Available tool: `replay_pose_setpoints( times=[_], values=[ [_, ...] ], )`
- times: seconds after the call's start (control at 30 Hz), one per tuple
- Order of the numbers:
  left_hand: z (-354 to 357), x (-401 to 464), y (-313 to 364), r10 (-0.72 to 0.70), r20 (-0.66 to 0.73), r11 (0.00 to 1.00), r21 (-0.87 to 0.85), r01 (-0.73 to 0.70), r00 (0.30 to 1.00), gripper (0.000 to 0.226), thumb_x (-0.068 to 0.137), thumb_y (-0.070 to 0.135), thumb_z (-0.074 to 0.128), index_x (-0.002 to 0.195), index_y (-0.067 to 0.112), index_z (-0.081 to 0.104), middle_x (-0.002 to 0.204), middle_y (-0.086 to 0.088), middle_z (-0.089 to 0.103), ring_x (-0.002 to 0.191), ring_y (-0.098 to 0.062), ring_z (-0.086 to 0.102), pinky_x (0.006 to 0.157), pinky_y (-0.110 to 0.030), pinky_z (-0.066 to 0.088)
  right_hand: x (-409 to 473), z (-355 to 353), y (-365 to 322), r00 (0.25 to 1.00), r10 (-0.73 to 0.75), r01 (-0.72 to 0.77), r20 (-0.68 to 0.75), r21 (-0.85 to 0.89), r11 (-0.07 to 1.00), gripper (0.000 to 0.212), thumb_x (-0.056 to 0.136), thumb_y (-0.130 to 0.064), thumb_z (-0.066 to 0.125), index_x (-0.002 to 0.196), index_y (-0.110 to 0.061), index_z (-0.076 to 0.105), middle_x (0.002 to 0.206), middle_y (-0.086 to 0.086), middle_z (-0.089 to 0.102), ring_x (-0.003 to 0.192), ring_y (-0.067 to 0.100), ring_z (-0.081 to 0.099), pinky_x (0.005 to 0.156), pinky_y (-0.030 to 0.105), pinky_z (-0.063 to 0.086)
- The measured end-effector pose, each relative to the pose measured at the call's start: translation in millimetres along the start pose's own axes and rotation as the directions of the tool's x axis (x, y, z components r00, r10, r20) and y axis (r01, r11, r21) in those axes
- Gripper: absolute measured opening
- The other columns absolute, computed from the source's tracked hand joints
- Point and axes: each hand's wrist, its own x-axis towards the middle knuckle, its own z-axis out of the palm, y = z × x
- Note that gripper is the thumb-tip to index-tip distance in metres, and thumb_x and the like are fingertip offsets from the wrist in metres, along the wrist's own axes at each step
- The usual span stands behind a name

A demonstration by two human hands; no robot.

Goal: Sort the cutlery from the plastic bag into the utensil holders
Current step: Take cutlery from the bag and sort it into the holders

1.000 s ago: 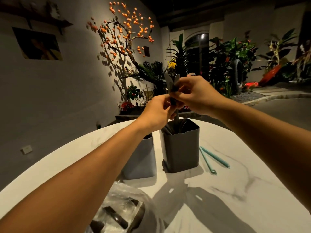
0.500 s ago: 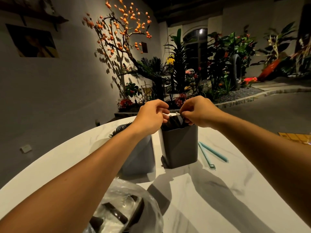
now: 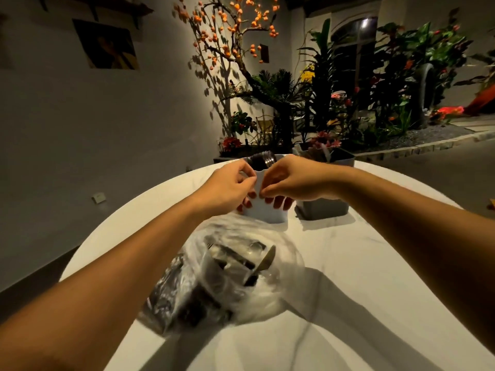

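My left hand (image 3: 227, 188) and my right hand (image 3: 292, 180) are close together in front of the light grey utensil holder (image 3: 263, 216), just above the top of the clear plastic bag (image 3: 241, 279). The fingers of both hands are curled, thumb against forefinger, and I see nothing between them. Dark cutlery lies in the bag, along with one metal piece (image 3: 265, 262). Dark cutlery heads (image 3: 262, 160) stick out of the light holder. The dark grey holder (image 3: 321, 210) stands to its right with cutlery in it, partly hidden by my right wrist.
The holders and bag sit on a round white marble table (image 3: 388, 263). Beyond its far edge are a planter, a tree with orange fruit (image 3: 227, 36) and dense plants. A grey wall runs along the left.
Both hands have left the mouth of the dark holder and moved left and toward me, down in front of the light holder. The view has tilted down, so the bag shows fully.
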Motion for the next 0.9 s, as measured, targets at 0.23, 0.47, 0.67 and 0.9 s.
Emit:
replay_pose_setpoints(
  times=[0.23,0.47,0.67,0.9],
  values=[
    [-3.5,-68.4,-47.9,-0.079,0.273,0.961,0.277,0.001,0.959,0.020,0.101,0.015,0.055,0.105,0.019,0.074,0.099,0.002,0.073,0.090,-0.014,0.066,0.085,-0.031,0.054,2.3,90.9,-21.7,0.941,0.041,0.043,0.336,-0.239,0.970,0.025,0.095,-0.012,0.061,0.118,-0.008,0.069,0.106,0.009,0.071,0.089,0.020,0.070,0.084,0.030,0.058],
    [-13.5,-109.8,-70.5,-0.078,0.197,0.827,0.560,-0.047,0.977,0.017,0.100,0.031,0.056,0.104,0.028,0.072,0.093,0.002,0.068,0.084,-0.019,0.060,0.078,-0.037,0.054,-6.4,132.5,-26.4,0.951,0.027,0.137,0.310,-0.496,0.857,0.034,0.091,-0.007,0.063,0.121,-0.022,0.068,0.110,0.004,0.068,0.092,0.022,0.067,0.082,0.031,0.059],
    [-22.8,-131.3,-76.5,-0.128,0.078,0.794,0.605,0.055,0.989,0.016,0.104,0.040,0.042,0.113,0.027,0.046,0.097,0.003,0.060,0.081,-0.016,0.058,0.078,-0.035,0.058,-16.8,145.2,-47.0,0.935,-0.028,0.167,0.353,-0.368,0.915,0.036,0.093,-0.041,0.061,0.124,-0.022,0.065,0.111,-0.003,0.067,0.095,0.016,0.063,0.087,0.028,0.052],
    [-24.8,-143.4,-72.7,0.199,-0.250,0.908,0.411,-0.082,0.948,0.009,0.102,0.030,0.053,0.104,0.022,0.055,0.098,0.006,0.059,0.086,-0.015,0.058,0.076,-0.025,0.054,-27.9,156.2,-65.6,0.863,-0.097,0.210,0.496,-0.176,0.962,0.063,0.095,-0.032,0.061,0.151,-0.026,0.031,0.144,-0.003,0.047,0.127,0.019,0.048,0.109,0.034,0.038]
  ],
)
